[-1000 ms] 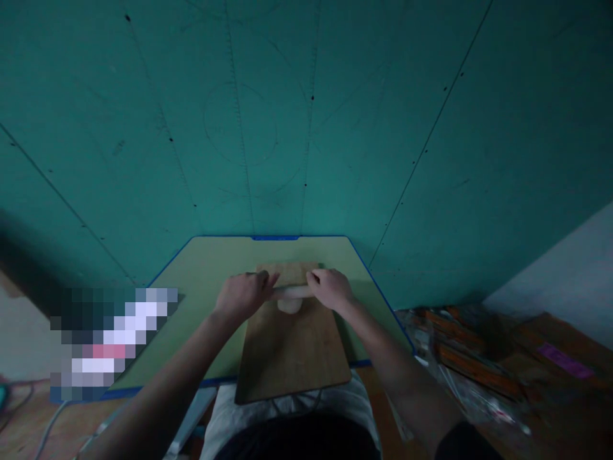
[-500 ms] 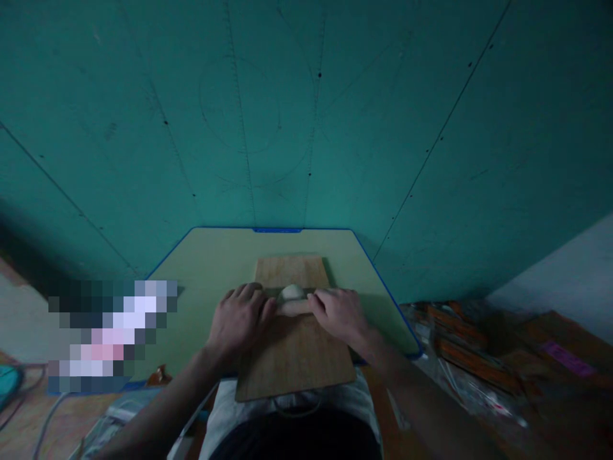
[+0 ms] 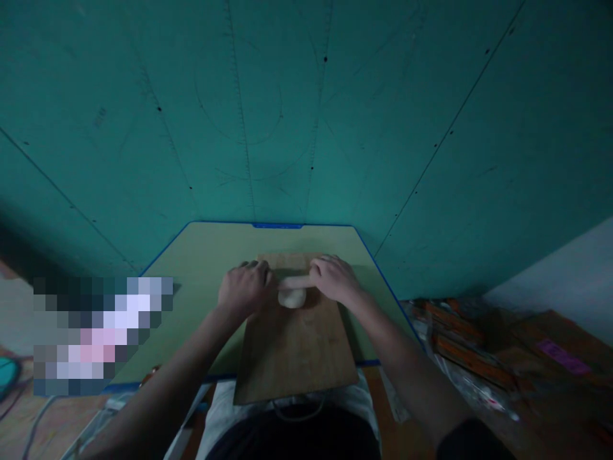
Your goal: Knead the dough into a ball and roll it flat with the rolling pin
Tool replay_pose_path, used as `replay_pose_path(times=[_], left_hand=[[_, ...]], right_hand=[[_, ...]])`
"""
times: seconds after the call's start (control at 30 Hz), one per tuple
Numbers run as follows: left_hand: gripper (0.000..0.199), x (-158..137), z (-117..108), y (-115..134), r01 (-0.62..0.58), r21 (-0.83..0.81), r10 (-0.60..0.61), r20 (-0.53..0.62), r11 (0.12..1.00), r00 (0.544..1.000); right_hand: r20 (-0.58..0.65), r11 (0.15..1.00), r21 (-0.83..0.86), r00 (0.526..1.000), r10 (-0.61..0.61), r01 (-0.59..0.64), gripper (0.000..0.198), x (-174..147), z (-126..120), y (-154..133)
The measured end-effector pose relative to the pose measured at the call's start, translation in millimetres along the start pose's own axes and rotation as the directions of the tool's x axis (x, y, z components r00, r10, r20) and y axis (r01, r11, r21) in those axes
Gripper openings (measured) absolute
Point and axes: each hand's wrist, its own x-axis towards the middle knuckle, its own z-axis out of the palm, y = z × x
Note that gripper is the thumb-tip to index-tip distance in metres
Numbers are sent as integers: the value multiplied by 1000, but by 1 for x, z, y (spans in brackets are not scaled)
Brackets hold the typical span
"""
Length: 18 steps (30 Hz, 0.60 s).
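A pale rolling pin (image 3: 295, 282) lies crosswise over the far part of a wooden cutting board (image 3: 297, 345). My left hand (image 3: 246, 285) is closed round its left end, and my right hand (image 3: 330, 275) grips the right end. A small round piece of pale dough (image 3: 292, 298) sits on the board between my hands, its near part showing below the pin. The pin's ends are hidden inside my fingers.
The board rests on a pale table (image 3: 205, 255) with a blue rim, its near end reaching over my lap. A green wall (image 3: 287, 115) rises behind the table. Cardboard boxes (image 3: 550, 351) and plastic-wrapped items lie at the right. A pixelated patch covers something at the left.
Both hands have pushed the rolling pin away from me, from the near side of the dough to its far side. The camera view has shifted slightly.
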Motion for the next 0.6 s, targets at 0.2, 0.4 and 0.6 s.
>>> replay_pose_path(times=[0.2,0.4,0.6], left_hand=[[39,-11,2,5,-13,-22,12,-62,1000,998],[47,-23,9,6,-22,-58,14,-135,998,991],[41,-50,12,7,-84,-29,77,-197,996,977]], right_hand=[[16,997,-26,998,-66,67,40,-8,13,3],[-71,992,-39,989,-126,124,47,-29,18,1],[-119,984,36,978,-172,177,38,-55,20,-3]])
